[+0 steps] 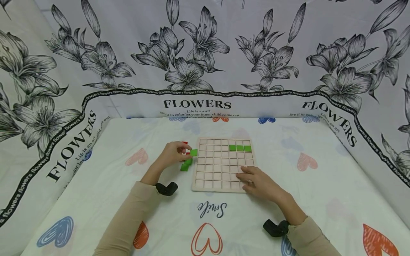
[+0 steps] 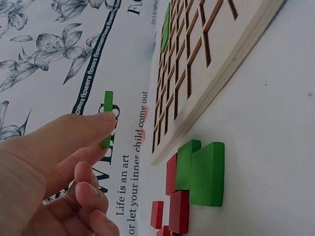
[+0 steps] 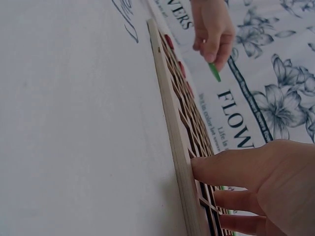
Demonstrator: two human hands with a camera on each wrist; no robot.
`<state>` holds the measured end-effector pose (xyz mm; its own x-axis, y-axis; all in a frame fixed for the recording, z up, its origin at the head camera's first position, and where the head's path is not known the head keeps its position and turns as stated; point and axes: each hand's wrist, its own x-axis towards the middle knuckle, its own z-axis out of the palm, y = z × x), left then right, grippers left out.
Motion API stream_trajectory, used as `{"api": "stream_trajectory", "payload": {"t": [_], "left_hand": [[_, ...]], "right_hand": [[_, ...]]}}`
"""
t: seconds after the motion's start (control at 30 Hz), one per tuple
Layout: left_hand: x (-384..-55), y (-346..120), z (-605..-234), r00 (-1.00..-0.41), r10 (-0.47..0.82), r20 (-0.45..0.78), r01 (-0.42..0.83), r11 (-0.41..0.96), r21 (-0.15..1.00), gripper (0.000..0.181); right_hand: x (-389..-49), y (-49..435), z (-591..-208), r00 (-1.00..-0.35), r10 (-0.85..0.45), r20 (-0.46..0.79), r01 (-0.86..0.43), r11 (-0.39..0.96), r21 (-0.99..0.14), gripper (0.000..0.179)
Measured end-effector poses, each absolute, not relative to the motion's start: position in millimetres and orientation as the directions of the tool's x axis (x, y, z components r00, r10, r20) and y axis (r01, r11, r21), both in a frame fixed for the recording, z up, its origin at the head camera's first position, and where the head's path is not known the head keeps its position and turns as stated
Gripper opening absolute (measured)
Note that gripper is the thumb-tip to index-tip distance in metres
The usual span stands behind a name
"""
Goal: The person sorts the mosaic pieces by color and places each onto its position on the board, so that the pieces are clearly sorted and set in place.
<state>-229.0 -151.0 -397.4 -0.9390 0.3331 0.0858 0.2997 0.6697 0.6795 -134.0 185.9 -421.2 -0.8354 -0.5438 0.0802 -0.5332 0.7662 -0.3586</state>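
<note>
Between thumb and index finger my left hand (image 1: 174, 152) pinches a green square tile (image 1: 193, 153), held above the table just off the left edge of a wooden grid board (image 1: 209, 190). In the left wrist view that green tile (image 2: 108, 101) is seen edge-on. Three green tiles (image 1: 237, 148) sit side by side in a row of the board toward its far right. My right hand (image 1: 261, 183) rests on the board's near right corner with its fingers spread and relaxed. Loose green tiles (image 2: 209, 174) and red tiles (image 2: 179, 211) lie on the table beneath my left hand.
A white cloth (image 1: 166, 224) printed with hearts and the word Smile covers the table. Flower-printed curtain (image 1: 195, 71) rises behind it and along both sides. Each wrist carries a black strap piece (image 1: 167, 189).
</note>
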Motion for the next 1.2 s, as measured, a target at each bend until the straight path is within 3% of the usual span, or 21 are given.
{"api": "stream_trajectory", "payload": {"t": [1.2], "left_hand": [[-246.3,-109.2,-400.3,-0.929,0.367,0.036,0.284,0.649,0.706,0.027]], "right_hand": [[-133.6,187.4,-422.5,-0.823,-0.558,0.107,-0.556,0.750,-0.358,0.040]]}}
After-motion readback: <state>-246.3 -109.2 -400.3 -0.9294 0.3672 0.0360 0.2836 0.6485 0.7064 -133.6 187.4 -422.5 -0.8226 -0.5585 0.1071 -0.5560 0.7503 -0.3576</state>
